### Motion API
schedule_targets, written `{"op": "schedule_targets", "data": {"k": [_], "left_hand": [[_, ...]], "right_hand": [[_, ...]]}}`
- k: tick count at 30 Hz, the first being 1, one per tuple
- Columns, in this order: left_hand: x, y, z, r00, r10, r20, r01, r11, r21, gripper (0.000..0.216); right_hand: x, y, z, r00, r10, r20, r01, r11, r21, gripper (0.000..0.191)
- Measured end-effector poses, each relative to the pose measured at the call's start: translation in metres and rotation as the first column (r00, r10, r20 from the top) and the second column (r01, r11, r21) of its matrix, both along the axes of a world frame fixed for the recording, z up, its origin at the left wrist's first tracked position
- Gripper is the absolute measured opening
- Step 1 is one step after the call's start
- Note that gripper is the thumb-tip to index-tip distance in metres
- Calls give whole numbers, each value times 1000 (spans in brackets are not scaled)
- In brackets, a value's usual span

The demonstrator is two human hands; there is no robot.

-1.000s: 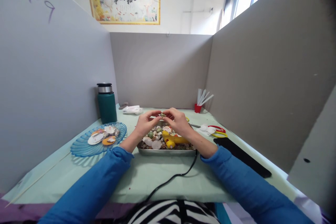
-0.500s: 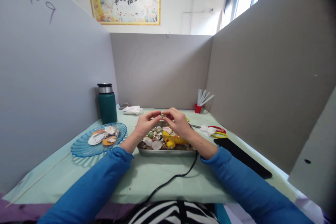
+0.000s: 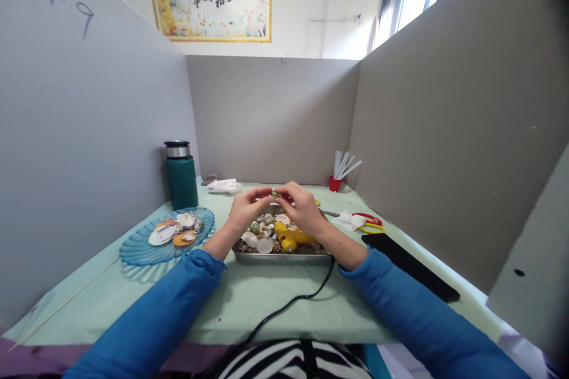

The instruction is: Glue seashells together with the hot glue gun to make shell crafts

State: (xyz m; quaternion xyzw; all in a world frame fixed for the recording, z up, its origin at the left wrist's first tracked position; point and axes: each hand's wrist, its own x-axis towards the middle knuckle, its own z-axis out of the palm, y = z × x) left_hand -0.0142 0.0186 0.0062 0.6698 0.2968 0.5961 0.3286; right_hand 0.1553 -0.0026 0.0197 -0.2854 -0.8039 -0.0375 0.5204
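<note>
My left hand (image 3: 246, 209) and my right hand (image 3: 302, 207) meet above a metal tray (image 3: 281, 257), both pinching a small greenish shell (image 3: 276, 194) between their fingertips. The tray holds several small shells and a yellow glue gun (image 3: 291, 235), whose black cord (image 3: 284, 305) runs toward me over the table edge. Both arms are in blue sleeves.
A blue glass plate (image 3: 141, 249) with a few flat shells lies at the left, a green flask (image 3: 181, 175) behind it. Red and yellow scissors (image 3: 368, 222), a red cup of white sticks (image 3: 336, 180), a black flat case (image 3: 409, 263) and a thin wooden skewer (image 3: 62, 305) are also on the table.
</note>
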Motion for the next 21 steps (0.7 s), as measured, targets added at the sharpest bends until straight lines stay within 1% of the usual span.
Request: {"op": "schedule_targets", "data": {"k": [7,13,16,18,19,21], "left_hand": [[0,-3,2,1000,20,-4,-20,1000,4,39],[1,-4,2,999,29,-15,-29,1000,-6,39],[3,-5,2,1000,-17,18,18,999,-42,41],[5,-6,3,995,-81,55,86,993,-85,49],[5,-7,3,991,-113,77,121,987,-104,54],[6,-9,4,981,-153,116,168,977,-134,65]], "right_hand": [[2,2,-2,999,-10,32,9,999,41,14],[2,2,-1,1000,-5,31,4,1000,21,14],[1,4,-1,999,-10,-31,9,999,-49,13],[1,8,-2,993,2,-115,-19,990,-142,13],[0,10,-3,984,19,-175,-55,976,-208,14],[-1,14,-3,944,63,-323,-182,918,-352,18]]}}
